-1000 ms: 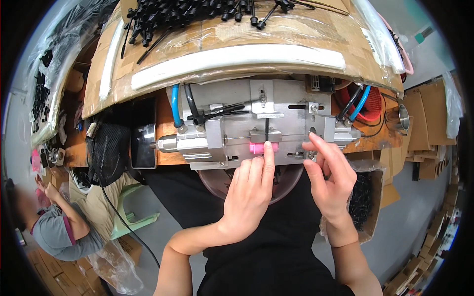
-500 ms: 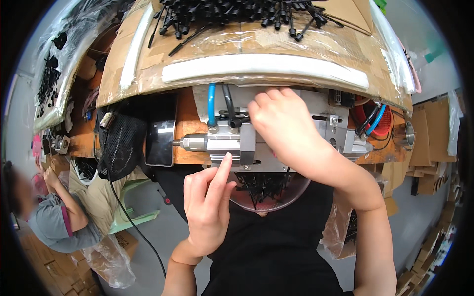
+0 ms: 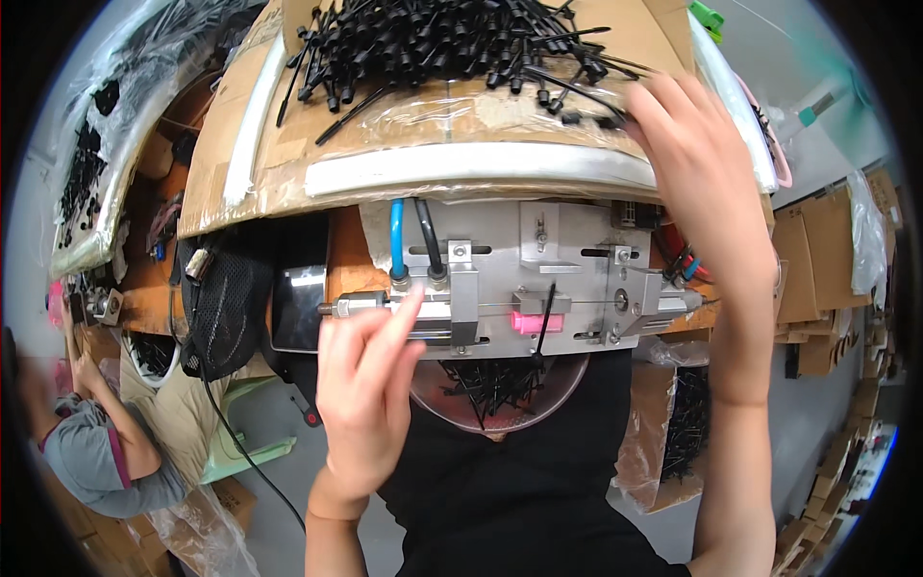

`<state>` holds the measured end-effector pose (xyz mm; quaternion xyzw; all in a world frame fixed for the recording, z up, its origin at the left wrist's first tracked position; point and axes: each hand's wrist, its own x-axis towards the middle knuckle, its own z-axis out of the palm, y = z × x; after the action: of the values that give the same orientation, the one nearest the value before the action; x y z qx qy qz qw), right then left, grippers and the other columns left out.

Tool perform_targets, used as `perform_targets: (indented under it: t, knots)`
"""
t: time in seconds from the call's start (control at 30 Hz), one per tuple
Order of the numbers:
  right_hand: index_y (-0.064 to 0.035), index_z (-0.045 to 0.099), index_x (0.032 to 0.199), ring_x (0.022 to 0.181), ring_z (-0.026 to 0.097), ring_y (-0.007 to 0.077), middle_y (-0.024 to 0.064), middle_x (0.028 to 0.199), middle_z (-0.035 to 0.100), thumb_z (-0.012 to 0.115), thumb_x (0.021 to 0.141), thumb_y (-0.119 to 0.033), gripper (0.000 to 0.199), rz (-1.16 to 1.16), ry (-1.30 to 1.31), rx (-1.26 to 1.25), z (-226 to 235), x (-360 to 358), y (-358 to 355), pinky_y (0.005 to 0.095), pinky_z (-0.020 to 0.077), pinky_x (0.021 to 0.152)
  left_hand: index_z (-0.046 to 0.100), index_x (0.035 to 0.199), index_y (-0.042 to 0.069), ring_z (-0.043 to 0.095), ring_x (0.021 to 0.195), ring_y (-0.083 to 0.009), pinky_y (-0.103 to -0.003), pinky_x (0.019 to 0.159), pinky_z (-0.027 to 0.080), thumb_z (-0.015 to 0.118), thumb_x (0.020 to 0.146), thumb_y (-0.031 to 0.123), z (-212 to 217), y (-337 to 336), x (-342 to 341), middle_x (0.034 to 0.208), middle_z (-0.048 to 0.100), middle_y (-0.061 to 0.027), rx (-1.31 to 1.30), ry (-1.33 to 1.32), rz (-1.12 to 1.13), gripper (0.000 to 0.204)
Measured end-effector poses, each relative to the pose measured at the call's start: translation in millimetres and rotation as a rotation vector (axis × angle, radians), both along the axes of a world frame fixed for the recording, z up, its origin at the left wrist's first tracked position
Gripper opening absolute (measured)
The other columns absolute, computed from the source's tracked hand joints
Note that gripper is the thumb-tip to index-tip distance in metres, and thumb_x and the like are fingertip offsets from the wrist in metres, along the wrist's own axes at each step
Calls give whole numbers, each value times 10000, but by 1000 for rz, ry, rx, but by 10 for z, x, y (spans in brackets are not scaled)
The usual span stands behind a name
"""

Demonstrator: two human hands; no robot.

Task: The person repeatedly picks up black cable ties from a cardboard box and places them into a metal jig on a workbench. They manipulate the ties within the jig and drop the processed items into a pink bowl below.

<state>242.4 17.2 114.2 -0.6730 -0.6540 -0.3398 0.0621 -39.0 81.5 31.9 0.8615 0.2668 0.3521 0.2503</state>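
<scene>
Above the metal fixture [image 3: 538, 279], the right hand [image 3: 697, 163] has moved up, fingers spread on the black cable ties [image 3: 442, 43]; the left hand [image 3: 370, 389] hovers empty, loosely curled.

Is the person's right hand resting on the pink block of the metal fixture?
No, the right hand reaches into the black cable ties, above the pink block.

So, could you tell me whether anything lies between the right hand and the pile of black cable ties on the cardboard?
Nothing visible does. The right hand is already at the right edge of the pile of black cable ties on the cardboard, its fingertips among the outer ones. The left hand is lower down, in front of the metal fixture.
</scene>
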Motion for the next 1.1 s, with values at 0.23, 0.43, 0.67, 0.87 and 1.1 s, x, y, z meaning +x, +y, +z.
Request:
perform_targets:
  t: [0.23,0.43,0.67,0.87,1.1]
  knots:
    - [-82,611,1093,1061,549,287,64,1078,573,747,740,-134,381,307,77,-169,10,761,275,387,452,900,649,1071,51,579,930,-302,-371,825,465,633,864,23,498,910,933,1003,582,-121,251,-51,-274,210]
    - [-91,641,1006,987,609,292,79,974,631,701,761,-91,253,334,305,-270,-10,463,175,407,495,840,632,996,26,555,817,-167,-280,754,472,645,836,-5,566,1207,1512,915,602,-62,39,179,-491,163]
    - [-51,695,931,708,682,202,97,766,664,645,846,-81,103,477,564,-112,-30,489,316,321,536,623,619,958,-1,570,752,-172,-287,740,496,649,813,-18,725,1189,1294,844,564,-74,162,243,-441,149]
    - [73,573,1180,915,694,201,179,1033,694,610,939,-118,310,167,1424,154,331,646,-101,270,575,715,644,1006,10,608,824,-191,-275,777,485,593,865,-44,765,947,860,966,640,-76,280,184,-185,160]
    - [4,599,1235,906,695,181,134,996,708,517,1018,-161,286,417,1476,342,132,647,-635,208,470,606,500,1345,-73,550,807,-244,-333,734,464,669,743,-79,-50,-415,348,911,590,-96,282,143,-204,625]
